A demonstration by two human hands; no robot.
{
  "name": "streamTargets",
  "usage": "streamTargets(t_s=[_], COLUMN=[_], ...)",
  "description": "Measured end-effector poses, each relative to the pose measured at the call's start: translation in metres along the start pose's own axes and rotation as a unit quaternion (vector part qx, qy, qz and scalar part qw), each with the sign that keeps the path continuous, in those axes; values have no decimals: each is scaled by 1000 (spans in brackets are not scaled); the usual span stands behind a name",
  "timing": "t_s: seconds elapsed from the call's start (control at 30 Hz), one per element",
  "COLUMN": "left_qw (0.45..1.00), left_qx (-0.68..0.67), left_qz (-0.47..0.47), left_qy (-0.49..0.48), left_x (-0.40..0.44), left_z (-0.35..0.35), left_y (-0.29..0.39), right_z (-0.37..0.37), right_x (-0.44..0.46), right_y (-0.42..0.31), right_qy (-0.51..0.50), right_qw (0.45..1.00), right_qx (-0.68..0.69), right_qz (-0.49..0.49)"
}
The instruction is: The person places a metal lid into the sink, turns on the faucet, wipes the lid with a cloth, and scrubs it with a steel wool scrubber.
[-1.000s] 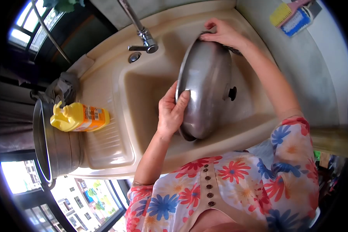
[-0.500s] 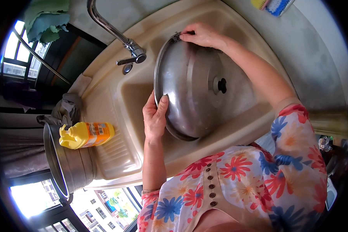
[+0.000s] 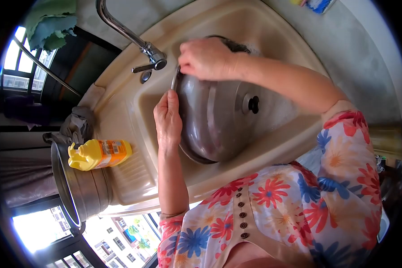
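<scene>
A large domed metal lid (image 3: 223, 116) with a black knob leans tilted in the sink basin, its outer side facing up. My left hand (image 3: 168, 118) grips its left rim, thumb on the near side and fingers behind. Closed at the upper left part of the rim is my right hand (image 3: 207, 58), slightly blurred; a bit of dark, coarse scouring material shows at the rim behind my wrist, and what my fingers pinch is hidden. Some suds or wet marks lie on the basin beside the lid.
The tap (image 3: 154, 57) stands behind the sink (image 3: 138, 105). A yellow bottle (image 3: 100, 155) lies on the ribbed drainboard, against a metal pot (image 3: 87, 187). A grey cloth (image 3: 78, 125) hangs behind the pot. Brushes (image 3: 317, 4) are at the top right edge.
My right hand has slid along the lid's rim toward the left and down, nearer my left hand. The lid faces up more than at first, and the view has shifted.
</scene>
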State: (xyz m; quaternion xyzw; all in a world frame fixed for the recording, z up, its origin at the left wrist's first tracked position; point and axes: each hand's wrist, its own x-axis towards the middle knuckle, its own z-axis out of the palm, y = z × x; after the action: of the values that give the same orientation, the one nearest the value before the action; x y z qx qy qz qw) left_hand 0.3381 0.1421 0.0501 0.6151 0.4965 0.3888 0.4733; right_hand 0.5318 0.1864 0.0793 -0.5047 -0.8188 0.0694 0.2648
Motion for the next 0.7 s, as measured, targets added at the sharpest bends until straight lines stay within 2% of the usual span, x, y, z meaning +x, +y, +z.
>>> streamTargets(t_s=[0.07, 0.13, 0.17, 0.2, 0.3, 0.4, 0.5, 0.53, 0.57, 0.6, 0.7], left_qw=[1000, 1000, 1000, 1000, 997, 991, 982, 982, 982, 981, 977], left_qx=[3, 5, 5, 4, -68, -134, -174, -173, -172, -174, -177], left_qz=[4, 2, -5, -13, 22, 17, 26, 26, 27, 25, 3], left_qy=[8, 12, 12, 10, 6, 22, 63, 71, 79, 85, 116], left_x=[-5, -5, -7, -9, -17, -19, -19, -20, -20, -18, -16], left_z=[1, 1, 0, 0, 0, 3, 16, 20, 22, 23, 22], left_y=[3, 7, 8, 8, 4, 1, -8, -11, -15, -21, -23], right_z=[4, -4, -4, 9, 17, 22, 28, 31, 22, 33, 44], right_x=[7, 1, -5, -10, -41, -58, -57, -54, -55, -54, -67], right_y=[33, 58, 69, 103, 139, 139, 117, 103, 70, 55, -12], right_qy=[14, -1, 27, 40, 87, 212, 251, 245, 220, 252, 248], right_qw=[999, 988, 984, 975, 905, 881, 884, 915, 922, 931, 960], right_qx=[42, 92, 69, 122, 271, 299, 283, 215, 227, 227, 131], right_qz=[25, 125, 160, 179, 317, 300, 275, 238, 225, 138, -10])
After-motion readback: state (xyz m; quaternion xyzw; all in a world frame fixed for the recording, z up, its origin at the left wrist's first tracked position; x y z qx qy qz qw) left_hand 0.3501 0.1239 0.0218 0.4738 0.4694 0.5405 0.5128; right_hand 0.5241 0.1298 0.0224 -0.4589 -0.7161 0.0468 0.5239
